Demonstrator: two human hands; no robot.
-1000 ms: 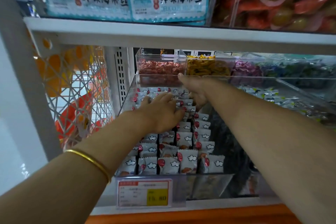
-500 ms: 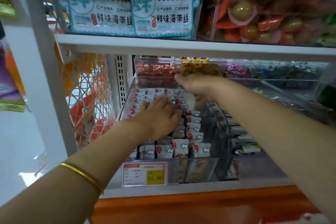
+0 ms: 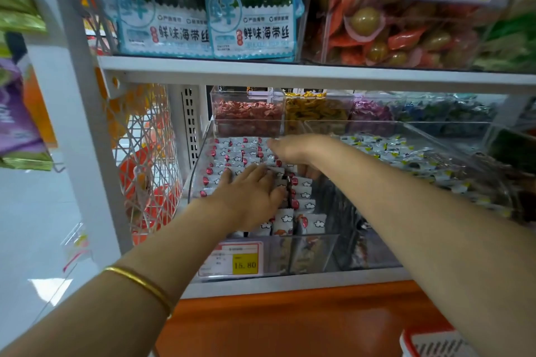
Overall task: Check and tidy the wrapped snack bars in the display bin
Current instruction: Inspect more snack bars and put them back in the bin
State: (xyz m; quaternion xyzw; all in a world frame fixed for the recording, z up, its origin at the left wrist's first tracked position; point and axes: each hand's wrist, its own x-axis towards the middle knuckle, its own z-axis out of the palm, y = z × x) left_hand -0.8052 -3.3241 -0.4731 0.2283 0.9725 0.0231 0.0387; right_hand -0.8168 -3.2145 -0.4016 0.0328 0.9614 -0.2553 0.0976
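Now both hands are in the display bin (image 3: pixel 200 171).
Left hand (image 3: pixel 249 197) lies flat, fingers spread, on the snack bars (image 3: pixel 304 223); right hand (image 3: pixel 293 151) near the back edge (grip unclear).

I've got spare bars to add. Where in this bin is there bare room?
Little: snack bars pack the clear bin in tight rows under the left hand and right hand. Next bin right looks emptier in front.

I see two seaweed packets (image 3: pixel 208 13) standing side by side on the upper shelf (image 3: pixel 290 72); right of them a clear box of red and olive-coloured snacks (image 3: pixel 385 23); below, small tubs of red sweets (image 3: pixel 248 111) and yellow sweets (image 3: pixel 316 109); an orange ledge (image 3: pixel 290 322) runs along the bottom.
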